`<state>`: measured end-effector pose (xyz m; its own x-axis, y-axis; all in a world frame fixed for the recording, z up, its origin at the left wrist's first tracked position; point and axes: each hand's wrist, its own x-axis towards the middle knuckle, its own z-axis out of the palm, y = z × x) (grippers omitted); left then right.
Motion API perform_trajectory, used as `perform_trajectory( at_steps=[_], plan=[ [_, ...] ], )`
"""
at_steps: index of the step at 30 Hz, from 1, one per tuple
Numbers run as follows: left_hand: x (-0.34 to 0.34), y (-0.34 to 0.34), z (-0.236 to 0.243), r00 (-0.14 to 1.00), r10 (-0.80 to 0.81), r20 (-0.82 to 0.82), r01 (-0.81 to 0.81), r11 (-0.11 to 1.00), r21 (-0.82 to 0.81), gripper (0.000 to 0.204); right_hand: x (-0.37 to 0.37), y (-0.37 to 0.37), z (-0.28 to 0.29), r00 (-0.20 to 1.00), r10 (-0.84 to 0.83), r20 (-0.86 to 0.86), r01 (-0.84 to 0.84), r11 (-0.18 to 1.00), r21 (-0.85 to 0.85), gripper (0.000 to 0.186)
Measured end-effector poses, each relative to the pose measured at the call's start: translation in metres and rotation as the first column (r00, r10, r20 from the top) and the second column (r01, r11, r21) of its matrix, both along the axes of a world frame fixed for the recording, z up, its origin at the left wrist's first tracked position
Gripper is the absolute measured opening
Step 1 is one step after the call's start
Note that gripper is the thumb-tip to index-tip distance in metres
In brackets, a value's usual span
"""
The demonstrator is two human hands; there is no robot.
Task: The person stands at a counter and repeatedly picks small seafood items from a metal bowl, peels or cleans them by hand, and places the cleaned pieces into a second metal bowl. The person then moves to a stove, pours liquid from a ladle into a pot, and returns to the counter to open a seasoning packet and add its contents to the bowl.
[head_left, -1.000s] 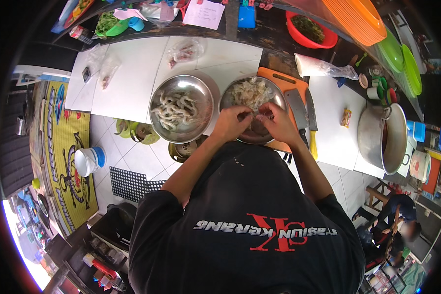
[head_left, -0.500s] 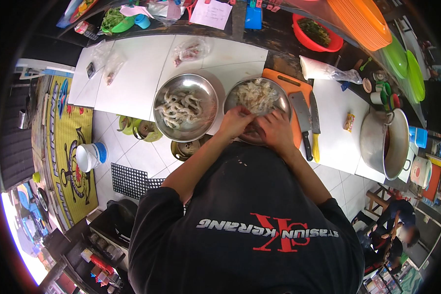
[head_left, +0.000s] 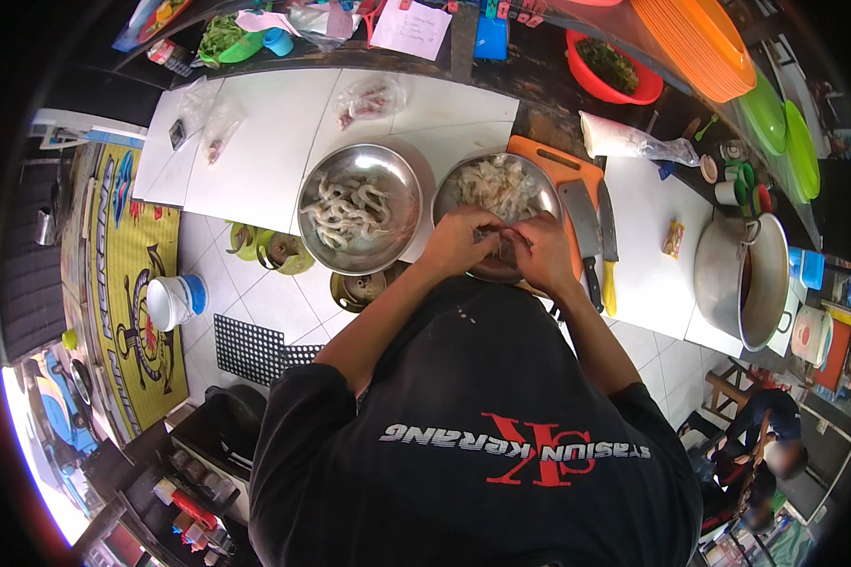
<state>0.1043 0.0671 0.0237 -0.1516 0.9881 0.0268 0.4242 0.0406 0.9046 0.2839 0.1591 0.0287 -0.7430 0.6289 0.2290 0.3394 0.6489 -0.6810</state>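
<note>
Over the near rim of the right steel bowl (head_left: 549,196), my left hand (head_left: 463,241) and my right hand (head_left: 542,251) meet with fingertips pinched together. A small pale piece that looks like a shrimp is between them, mostly hidden by the fingers. Pale, translucent shrimp pieces or shells (head_left: 501,184) fill the far part of this bowl. To its left stands a second steel bowl (head_left: 402,222) with several whole grey shrimps (head_left: 348,210) heaped in it. Both bowls rest close to the counter's near edge.
An orange cutting board (head_left: 548,156) holds a cleaver (head_left: 579,215) and a yellow-handled knife (head_left: 608,231) beside the right bowl. Farther right is a big metal pot (head_left: 742,274). Plastic bags (head_left: 369,99) lie on the white counter (head_left: 265,132). Another person (head_left: 761,444) is at the lower right.
Both hands have drawn slightly back toward me from over the bowl's contents. My right hand has turned, and its fingertips are now closer against the left ones. The bowls stand as before.
</note>
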Motion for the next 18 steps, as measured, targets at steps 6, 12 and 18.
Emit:
perform_trajectory(
  at_steps=[6,12,18],
  plan=[
    [0.001,-0.002,-0.011,0.999,-0.039,0.037,0.04,0.999,-0.021,0.021,0.001,0.0,0.0,1.0,0.02,0.001,-0.02,0.998,-0.061,0.005],
    [0.001,-0.004,-0.011,0.999,-0.033,0.0,0.033,0.999,-0.042,0.021,-0.002,0.0,-0.002,0.999,-0.029,-0.035,0.027,0.999,-0.043,0.007],
    [-0.016,-0.014,-0.016,0.987,0.068,0.147,-0.04,0.982,-0.187,0.021,-0.008,0.016,0.0,0.972,-0.229,-0.058,0.218,0.964,-0.152,0.007]
  ],
)
